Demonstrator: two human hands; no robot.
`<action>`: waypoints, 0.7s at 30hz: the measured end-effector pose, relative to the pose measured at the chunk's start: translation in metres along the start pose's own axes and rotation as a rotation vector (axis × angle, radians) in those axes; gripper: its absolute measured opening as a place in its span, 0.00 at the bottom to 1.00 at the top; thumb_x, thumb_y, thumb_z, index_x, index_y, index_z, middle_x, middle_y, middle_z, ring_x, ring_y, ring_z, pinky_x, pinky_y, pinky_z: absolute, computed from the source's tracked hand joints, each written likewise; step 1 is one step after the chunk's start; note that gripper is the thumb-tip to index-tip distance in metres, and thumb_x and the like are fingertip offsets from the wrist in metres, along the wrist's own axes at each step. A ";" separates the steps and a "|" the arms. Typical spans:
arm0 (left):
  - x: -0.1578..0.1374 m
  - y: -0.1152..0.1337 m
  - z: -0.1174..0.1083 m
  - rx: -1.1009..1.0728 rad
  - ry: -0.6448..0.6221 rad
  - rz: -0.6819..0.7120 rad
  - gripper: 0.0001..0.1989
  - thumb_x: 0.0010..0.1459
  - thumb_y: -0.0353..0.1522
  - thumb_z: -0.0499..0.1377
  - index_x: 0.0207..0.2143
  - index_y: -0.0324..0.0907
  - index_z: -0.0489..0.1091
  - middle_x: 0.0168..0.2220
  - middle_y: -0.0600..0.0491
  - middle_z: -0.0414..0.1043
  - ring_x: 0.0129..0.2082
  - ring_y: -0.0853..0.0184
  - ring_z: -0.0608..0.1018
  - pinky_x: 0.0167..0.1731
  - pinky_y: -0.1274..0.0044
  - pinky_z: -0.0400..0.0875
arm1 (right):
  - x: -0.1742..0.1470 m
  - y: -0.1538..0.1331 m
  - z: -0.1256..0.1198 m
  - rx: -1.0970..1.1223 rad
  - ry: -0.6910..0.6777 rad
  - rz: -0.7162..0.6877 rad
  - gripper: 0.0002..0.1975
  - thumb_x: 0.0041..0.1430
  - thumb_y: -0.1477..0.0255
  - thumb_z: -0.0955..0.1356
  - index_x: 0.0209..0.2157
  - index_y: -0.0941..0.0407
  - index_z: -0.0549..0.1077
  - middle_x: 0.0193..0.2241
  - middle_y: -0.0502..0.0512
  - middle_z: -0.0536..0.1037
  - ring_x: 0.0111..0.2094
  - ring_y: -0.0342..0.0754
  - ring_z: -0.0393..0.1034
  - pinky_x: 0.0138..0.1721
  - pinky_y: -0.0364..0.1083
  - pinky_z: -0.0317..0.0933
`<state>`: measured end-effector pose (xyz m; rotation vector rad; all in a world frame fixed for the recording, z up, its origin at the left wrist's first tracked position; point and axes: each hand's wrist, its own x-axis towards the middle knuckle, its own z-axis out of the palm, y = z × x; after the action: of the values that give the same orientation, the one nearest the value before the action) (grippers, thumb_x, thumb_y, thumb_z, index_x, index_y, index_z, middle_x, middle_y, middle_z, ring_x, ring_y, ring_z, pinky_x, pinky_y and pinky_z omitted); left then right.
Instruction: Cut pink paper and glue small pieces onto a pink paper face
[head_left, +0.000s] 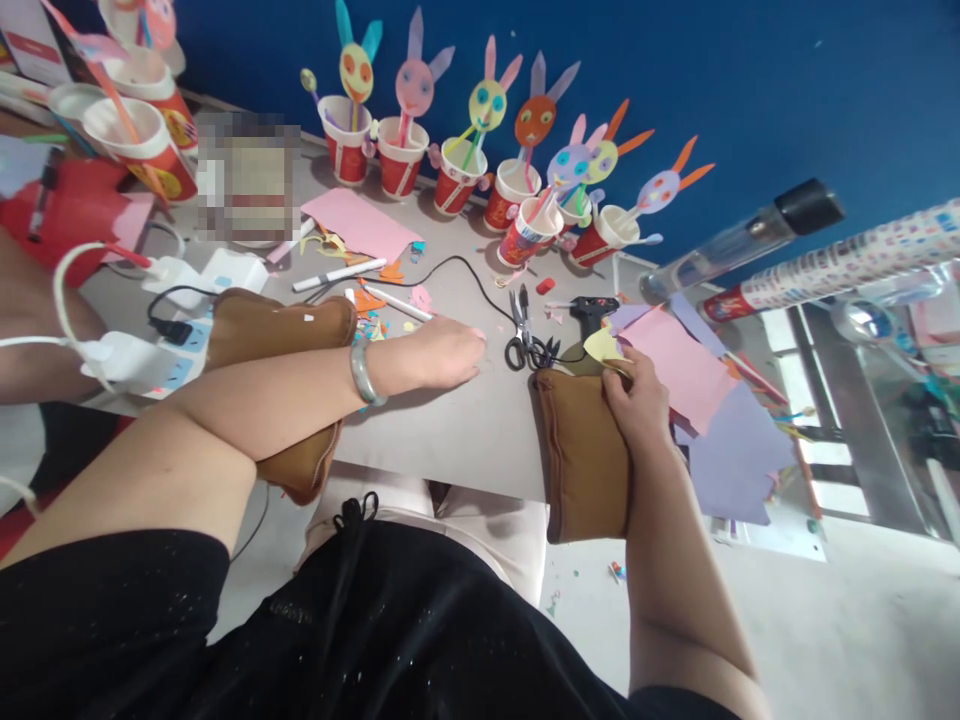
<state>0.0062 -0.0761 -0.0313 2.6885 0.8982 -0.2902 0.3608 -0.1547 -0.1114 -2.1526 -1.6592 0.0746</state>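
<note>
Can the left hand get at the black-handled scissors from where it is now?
Probably yes: the left hand is close beside the black-handled scissors, with bare tabletop between it and the handles. The black cord runs beyond, toward the blades.

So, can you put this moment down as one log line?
left hand: over desk | right hand: at yellow paper | scissors: on desk | cups: along wall

A craft workspace: against a blue wall (675, 70), the worktop (457, 440) carries paper cups (459, 178) with rabbit faces (414, 88), scissors (518, 326), a glue gun (593, 314), coloured paper sheets (679, 365) and cut scraps (370, 302).
</note>
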 end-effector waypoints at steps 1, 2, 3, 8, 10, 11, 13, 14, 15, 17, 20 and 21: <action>0.001 0.002 0.004 -0.006 0.008 0.000 0.17 0.68 0.31 0.53 0.50 0.31 0.77 0.45 0.35 0.81 0.40 0.54 0.83 0.32 0.70 0.64 | 0.001 0.001 0.000 -0.018 -0.027 -0.021 0.20 0.59 0.64 0.65 0.50 0.55 0.77 0.51 0.66 0.84 0.53 0.63 0.78 0.58 0.63 0.68; 0.001 0.004 0.009 -0.012 0.025 0.005 0.16 0.68 0.29 0.53 0.49 0.31 0.77 0.47 0.34 0.80 0.40 0.54 0.82 0.32 0.70 0.64 | 0.001 0.001 -0.001 -0.050 -0.049 -0.034 0.20 0.60 0.64 0.65 0.50 0.55 0.78 0.50 0.66 0.84 0.53 0.63 0.78 0.59 0.64 0.67; 0.001 0.006 0.013 -0.021 0.029 0.004 0.15 0.67 0.27 0.53 0.49 0.31 0.77 0.48 0.33 0.79 0.40 0.55 0.82 0.33 0.70 0.65 | 0.001 0.001 -0.001 -0.093 -0.060 -0.043 0.19 0.60 0.63 0.65 0.49 0.55 0.78 0.49 0.67 0.84 0.53 0.64 0.78 0.60 0.65 0.65; 0.000 0.014 0.024 -0.010 0.061 0.010 0.17 0.66 0.23 0.53 0.52 0.28 0.76 0.51 0.27 0.76 0.41 0.53 0.82 0.34 0.68 0.71 | 0.001 -0.027 -0.010 -0.241 0.027 -0.183 0.22 0.64 0.56 0.66 0.51 0.54 0.78 0.54 0.70 0.82 0.58 0.69 0.73 0.66 0.75 0.48; -0.001 0.017 0.023 0.007 0.036 -0.003 0.20 0.67 0.24 0.52 0.57 0.26 0.73 0.54 0.25 0.75 0.42 0.51 0.82 0.35 0.67 0.73 | 0.001 -0.053 -0.012 -0.181 0.021 -0.305 0.20 0.66 0.55 0.66 0.50 0.53 0.78 0.54 0.69 0.81 0.58 0.67 0.73 0.67 0.72 0.48; -0.002 0.018 0.023 0.016 0.028 -0.011 0.22 0.68 0.26 0.52 0.60 0.26 0.70 0.56 0.24 0.73 0.44 0.50 0.82 0.36 0.67 0.74 | 0.002 -0.068 -0.012 -0.141 0.006 -0.375 0.19 0.66 0.56 0.66 0.49 0.53 0.79 0.53 0.68 0.82 0.57 0.65 0.74 0.67 0.70 0.50; -0.002 0.020 0.022 0.030 0.015 -0.030 0.25 0.71 0.30 0.52 0.66 0.27 0.65 0.60 0.23 0.70 0.48 0.48 0.82 0.39 0.65 0.76 | 0.006 -0.102 -0.010 -0.053 -0.075 -0.516 0.17 0.68 0.58 0.66 0.49 0.52 0.79 0.50 0.64 0.84 0.54 0.62 0.76 0.67 0.68 0.52; -0.002 0.021 0.022 0.033 0.010 -0.040 0.27 0.72 0.32 0.52 0.69 0.27 0.62 0.62 0.22 0.69 0.51 0.46 0.82 0.41 0.65 0.77 | 0.008 -0.120 -0.008 -0.005 -0.126 -0.583 0.16 0.69 0.59 0.66 0.49 0.52 0.79 0.49 0.63 0.84 0.53 0.61 0.77 0.67 0.67 0.53; -0.003 0.022 0.022 0.031 0.004 -0.046 0.29 0.72 0.34 0.53 0.70 0.27 0.60 0.63 0.23 0.69 0.53 0.46 0.81 0.43 0.64 0.77 | 0.011 -0.139 -0.005 0.042 -0.179 -0.642 0.16 0.69 0.60 0.66 0.48 0.52 0.80 0.48 0.63 0.85 0.52 0.60 0.78 0.66 0.65 0.54; -0.004 0.025 0.020 -0.010 -0.011 -0.053 0.31 0.72 0.37 0.55 0.70 0.26 0.60 0.65 0.23 0.68 0.58 0.45 0.79 0.50 0.63 0.76 | 0.016 -0.176 0.001 0.136 -0.293 -0.735 0.15 0.70 0.61 0.65 0.48 0.53 0.80 0.45 0.61 0.86 0.48 0.57 0.79 0.64 0.62 0.57; -0.005 0.028 0.016 -0.104 -0.004 -0.073 0.28 0.71 0.35 0.57 0.68 0.30 0.65 0.66 0.28 0.68 0.61 0.45 0.76 0.56 0.62 0.74 | 0.021 -0.226 0.014 0.238 -0.445 -0.792 0.16 0.70 0.60 0.66 0.48 0.54 0.81 0.46 0.60 0.86 0.49 0.57 0.78 0.62 0.59 0.58; -0.004 0.029 0.015 -0.128 0.007 -0.076 0.26 0.70 0.34 0.58 0.67 0.33 0.67 0.65 0.31 0.71 0.60 0.45 0.77 0.56 0.61 0.74 | 0.022 -0.241 0.018 0.250 -0.508 -0.791 0.17 0.70 0.59 0.66 0.48 0.54 0.81 0.45 0.60 0.86 0.50 0.57 0.77 0.60 0.58 0.59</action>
<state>0.0197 -0.1053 -0.0383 2.5446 0.9874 -0.2312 0.1417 -0.0804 -0.0369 -1.2289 -2.5082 0.5897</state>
